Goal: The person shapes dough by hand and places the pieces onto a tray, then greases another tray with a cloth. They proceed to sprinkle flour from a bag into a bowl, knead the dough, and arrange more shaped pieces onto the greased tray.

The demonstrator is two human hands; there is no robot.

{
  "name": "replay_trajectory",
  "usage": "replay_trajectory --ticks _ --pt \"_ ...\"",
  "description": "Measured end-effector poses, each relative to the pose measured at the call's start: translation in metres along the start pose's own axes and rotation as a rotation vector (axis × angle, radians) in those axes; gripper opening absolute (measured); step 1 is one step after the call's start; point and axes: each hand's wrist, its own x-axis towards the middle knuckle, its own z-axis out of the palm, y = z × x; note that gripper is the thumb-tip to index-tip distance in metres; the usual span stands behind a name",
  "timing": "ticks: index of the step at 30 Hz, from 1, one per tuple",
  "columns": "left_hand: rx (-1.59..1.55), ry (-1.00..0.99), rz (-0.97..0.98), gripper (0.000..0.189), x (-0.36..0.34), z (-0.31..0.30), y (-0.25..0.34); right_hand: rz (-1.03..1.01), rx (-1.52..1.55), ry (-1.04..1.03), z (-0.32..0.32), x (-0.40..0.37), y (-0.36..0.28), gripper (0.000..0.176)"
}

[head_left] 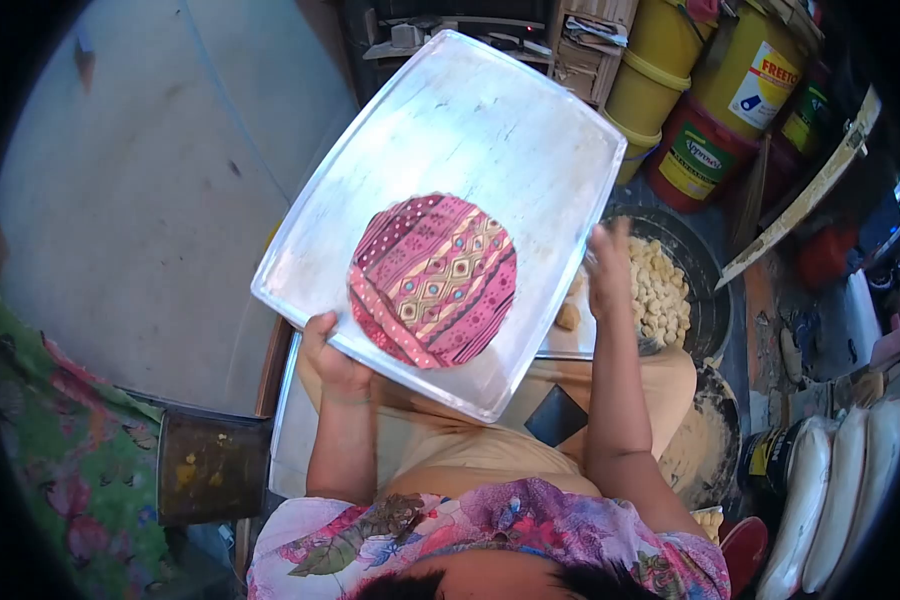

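Observation:
A large silvery metal tray (480, 130) is held tilted over my lap. My left hand (337, 358) grips its near left edge, thumb on top. A round pink and maroon patterned cloth piece (435, 280) lies flat against the tray near its lower middle. My right hand (610, 268) is beside the tray's right edge, slightly blurred, its fingers stretched and apart; whether it touches the rim is hard to see. Beyond that hand, pale dough-like pieces (660, 295) fill part of a wide dark basin (708, 258). A brown lump (568, 317) sits on a light surface under the tray.
Yellow buckets (660, 75) and a red bucket (695, 150) stand at the back right. A floury dark pan (705, 430) is by my right knee. Filled white bags (825, 500) lean at the lower right. A stained brown container (210, 465) stands at the left.

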Motion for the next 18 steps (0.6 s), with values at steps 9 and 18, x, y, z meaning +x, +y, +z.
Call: replay_trajectory --ticks 9,18 --pt "-0.031 -0.056 0.141 0.069 -0.019 -0.027 0.023 -1.058 -0.856 -0.94 0.173 -0.095 -0.008 0.066" --pt "0.162 -0.086 0.17 0.071 -0.066 -0.069 0.071 -1.109 -0.848 -0.654 0.284 0.059 -0.015 0.038"
